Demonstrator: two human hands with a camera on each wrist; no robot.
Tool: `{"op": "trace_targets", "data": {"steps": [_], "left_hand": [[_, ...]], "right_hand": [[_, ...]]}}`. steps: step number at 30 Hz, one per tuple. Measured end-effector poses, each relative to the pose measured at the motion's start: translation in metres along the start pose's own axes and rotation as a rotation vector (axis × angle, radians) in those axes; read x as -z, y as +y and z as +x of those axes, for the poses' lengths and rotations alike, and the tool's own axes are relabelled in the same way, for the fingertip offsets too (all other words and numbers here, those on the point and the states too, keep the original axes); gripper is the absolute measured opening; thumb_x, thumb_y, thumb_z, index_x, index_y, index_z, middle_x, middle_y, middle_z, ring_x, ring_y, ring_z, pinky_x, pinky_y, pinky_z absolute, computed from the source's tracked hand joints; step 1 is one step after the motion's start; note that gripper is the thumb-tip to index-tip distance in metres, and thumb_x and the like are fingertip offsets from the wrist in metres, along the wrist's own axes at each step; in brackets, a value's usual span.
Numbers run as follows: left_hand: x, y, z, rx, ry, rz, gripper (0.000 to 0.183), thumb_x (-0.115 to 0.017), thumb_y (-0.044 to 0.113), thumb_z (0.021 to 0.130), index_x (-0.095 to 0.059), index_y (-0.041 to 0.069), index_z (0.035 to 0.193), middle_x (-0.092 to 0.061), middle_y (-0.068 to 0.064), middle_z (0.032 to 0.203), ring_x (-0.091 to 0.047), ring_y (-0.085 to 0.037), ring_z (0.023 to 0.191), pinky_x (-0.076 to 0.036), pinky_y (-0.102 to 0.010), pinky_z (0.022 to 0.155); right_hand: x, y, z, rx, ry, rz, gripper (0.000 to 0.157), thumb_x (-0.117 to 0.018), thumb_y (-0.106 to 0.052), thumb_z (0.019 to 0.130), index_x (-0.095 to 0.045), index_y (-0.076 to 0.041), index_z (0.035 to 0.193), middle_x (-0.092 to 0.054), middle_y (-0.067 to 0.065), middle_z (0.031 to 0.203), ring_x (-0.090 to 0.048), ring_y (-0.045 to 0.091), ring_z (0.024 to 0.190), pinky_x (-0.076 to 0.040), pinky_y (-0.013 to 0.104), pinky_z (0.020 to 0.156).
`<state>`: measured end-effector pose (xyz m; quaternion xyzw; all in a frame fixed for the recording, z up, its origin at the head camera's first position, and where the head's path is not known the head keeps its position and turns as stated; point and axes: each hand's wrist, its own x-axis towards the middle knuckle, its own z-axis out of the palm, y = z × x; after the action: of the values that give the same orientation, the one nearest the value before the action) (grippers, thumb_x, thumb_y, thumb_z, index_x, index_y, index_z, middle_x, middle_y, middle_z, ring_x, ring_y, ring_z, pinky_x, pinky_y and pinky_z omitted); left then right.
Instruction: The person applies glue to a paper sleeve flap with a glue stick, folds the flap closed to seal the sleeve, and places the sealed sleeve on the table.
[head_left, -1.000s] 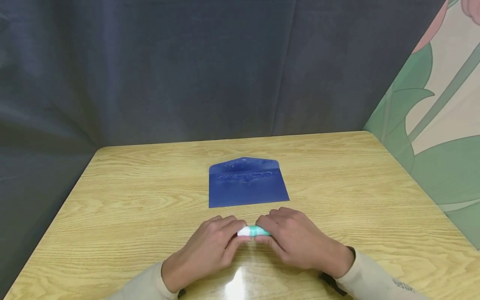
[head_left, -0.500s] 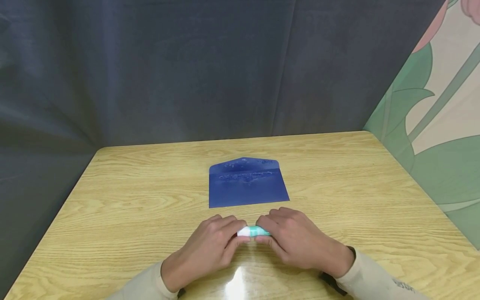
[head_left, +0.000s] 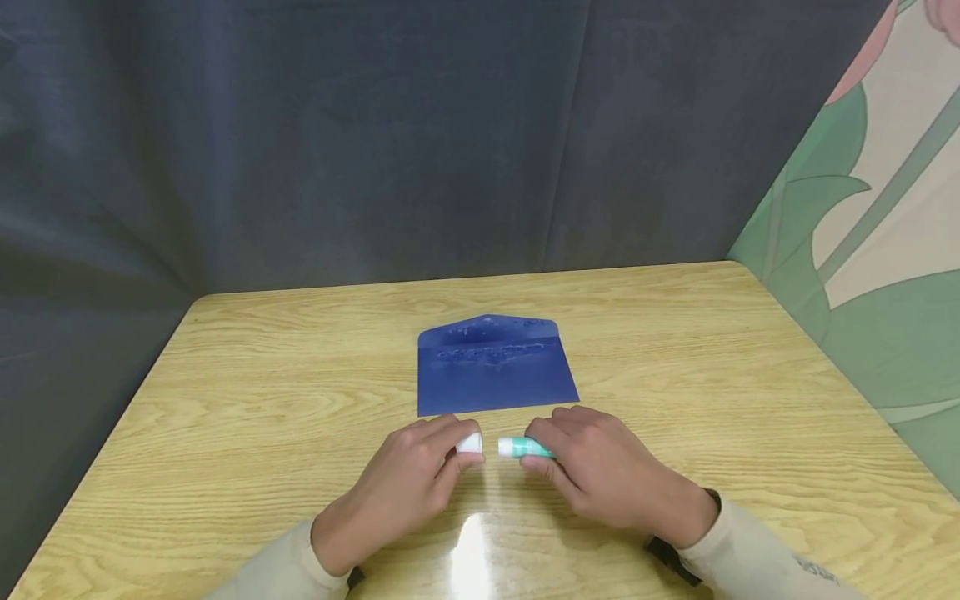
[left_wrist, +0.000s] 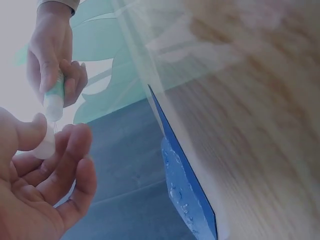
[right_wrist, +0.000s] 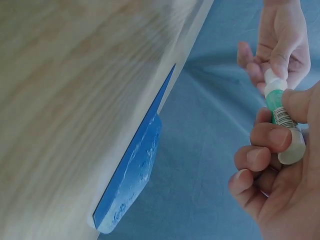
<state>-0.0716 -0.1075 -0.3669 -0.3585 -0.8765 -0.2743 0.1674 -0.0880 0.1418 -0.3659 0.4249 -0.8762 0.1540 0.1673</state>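
My left hand (head_left: 405,468) pinches a white cap (head_left: 469,443) between thumb and fingers. Across a small gap, my right hand (head_left: 596,460) grips a green-and-white glue stick (head_left: 516,447), its white end facing the cap. Thin strands stretch between cap and glue stick (left_wrist: 54,106) in the left wrist view. A barcode shows on the glue stick's body (right_wrist: 284,119) in the right wrist view. Beyond both hands lies a blue envelope (head_left: 498,385), its flap spread away from me. Whitish, wrinkled smears mark the flap and the strip below it.
The wood-grain table (head_left: 262,400) carries the envelope near its middle. A dark curtain (head_left: 390,142) hangs behind the table's far edge, and a wall with a painted leaf pattern (head_left: 885,250) borders the right side.
The cap has come off the glue stick: left hand and cap moved left, right hand and glue stick slightly right, both a little farther from me. The envelope stayed put.
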Motion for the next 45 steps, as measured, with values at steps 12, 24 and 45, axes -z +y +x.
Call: {"op": "trace_targets", "data": {"steps": [12, 24, 45], "left_hand": [[0.000, 0.001, 0.001, 0.196, -0.091, -0.117, 0.016, -0.066, 0.018, 0.096, -0.063, 0.012, 0.110, -0.073, 0.002, 0.094, -0.070, -0.011, 0.079, -0.053, -0.018, 0.063], [-0.002, -0.003, -0.001, 0.181, -0.089, -0.110, 0.025, -0.064, 0.013, 0.097, -0.052, 0.007, 0.118, -0.073, -0.010, 0.118, -0.073, -0.017, 0.080, -0.055, -0.021, 0.063], [0.001, -0.024, -0.005, 0.251, -0.486, 0.003, 0.010, -0.080, 0.018, 0.085, -0.072, 0.022, 0.089, -0.061, 0.012, 0.088, -0.059, -0.004, 0.078, -0.047, -0.023, 0.065]], "right_hand": [[-0.004, 0.002, 0.000, 0.036, 0.002, -0.065, 0.025, -0.054, -0.040, 0.101, -0.054, -0.021, 0.086, -0.036, -0.017, 0.067, -0.032, 0.000, 0.061, -0.033, 0.016, 0.058], [-0.006, -0.001, -0.001, 0.061, 0.006, -0.054, 0.024, -0.056, -0.038, 0.101, -0.053, -0.021, 0.084, -0.036, -0.018, 0.066, -0.030, 0.000, 0.060, -0.030, 0.015, 0.057], [-0.007, -0.003, -0.002, 0.084, -0.014, -0.083, 0.022, -0.056, -0.038, 0.101, -0.056, -0.021, 0.087, -0.039, -0.017, 0.067, -0.031, 0.000, 0.061, -0.033, 0.016, 0.058]]}}
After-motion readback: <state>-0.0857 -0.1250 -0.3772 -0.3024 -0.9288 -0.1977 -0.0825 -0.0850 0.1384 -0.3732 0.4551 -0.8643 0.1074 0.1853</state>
